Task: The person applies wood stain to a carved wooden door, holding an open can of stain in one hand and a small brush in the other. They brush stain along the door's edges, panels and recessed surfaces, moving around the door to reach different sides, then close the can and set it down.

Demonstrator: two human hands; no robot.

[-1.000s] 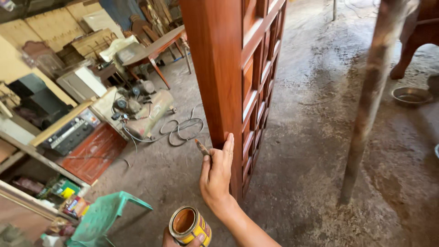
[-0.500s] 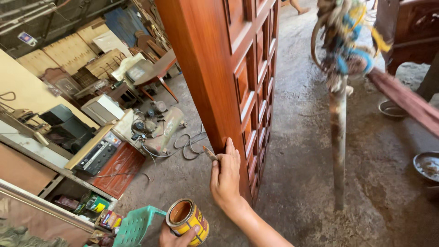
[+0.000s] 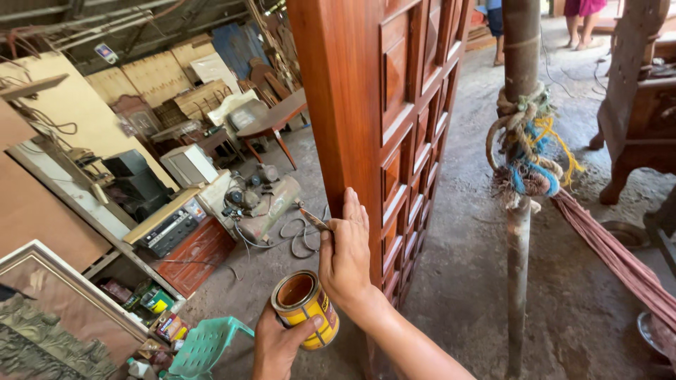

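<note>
Item: small open tin (image 3: 305, 307), yellow-labelled, brown finish inside, being gripped from below by the left hand (image 3: 278, 343), fingers wrapped around it; thin brush (image 3: 314, 219) being pinched in the right hand (image 3: 346, 255), fingers extended flat against the edge of the upright reddish panelled wooden door (image 3: 384, 119)

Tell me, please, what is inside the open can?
The can, held in the left hand, shows a brownish, reddish interior, probably wood finish. Its rim and wall hide how full it is.
</note>
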